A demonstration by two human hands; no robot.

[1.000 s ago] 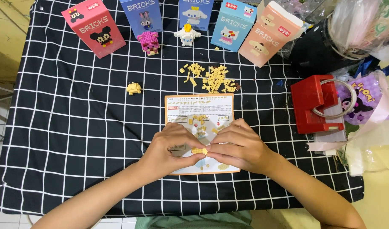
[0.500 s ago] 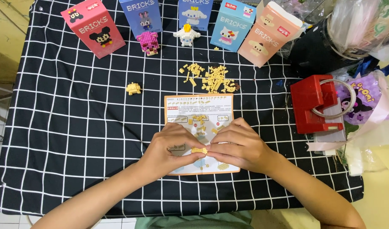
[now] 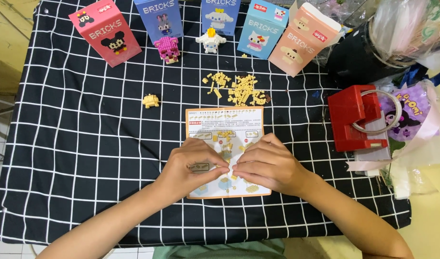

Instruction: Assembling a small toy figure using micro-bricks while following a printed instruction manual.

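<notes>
Both hands meet over the instruction sheet (image 3: 225, 129), which lies flat near the middle of the desk (image 3: 86, 144). The left hand (image 3: 189, 168) and right hand (image 3: 265, 165) curl inward, fingers (image 3: 215, 165) pinched tightly together on a small yellow brick piece (image 3: 230, 169) held between their tips. Loose yellow bricks (image 3: 239, 91) lie just beyond the sheet's far edge.

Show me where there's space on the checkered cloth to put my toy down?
The widest bare patch is the left side of the checkered cloth, below the red box and left of the left hand; only a small yellow brick piece sits there. It is crowded along the top row of boxes, around the loose yellow bricks, and by the red block.
</notes>
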